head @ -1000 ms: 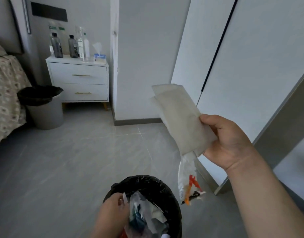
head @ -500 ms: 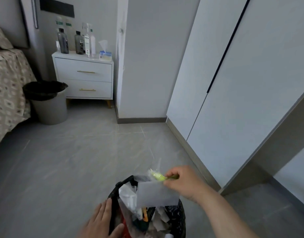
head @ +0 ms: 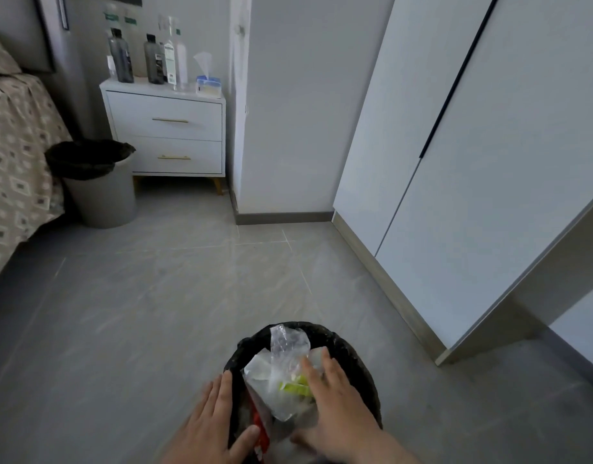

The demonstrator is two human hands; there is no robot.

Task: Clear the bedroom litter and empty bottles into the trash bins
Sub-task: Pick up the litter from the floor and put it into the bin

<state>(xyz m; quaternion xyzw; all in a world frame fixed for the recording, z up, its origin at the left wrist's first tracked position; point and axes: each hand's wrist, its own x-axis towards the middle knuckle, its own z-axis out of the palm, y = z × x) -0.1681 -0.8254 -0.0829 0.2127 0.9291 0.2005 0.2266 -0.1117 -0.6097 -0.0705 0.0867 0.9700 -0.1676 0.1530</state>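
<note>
Over bin (head: 363, 358): right hand (head: 335, 401) now flat, pressing litter (head: 275, 373) (seemingly released).

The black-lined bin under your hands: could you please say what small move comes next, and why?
Probably press the right hand down: its flat fingers lie on clear plastic wrappers heaped above the rim of the black-lined trash bin, which the left hand touches.

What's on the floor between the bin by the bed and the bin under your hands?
Nothing. The head view shows only bare grey floor between the far bin and the near bin.
</note>
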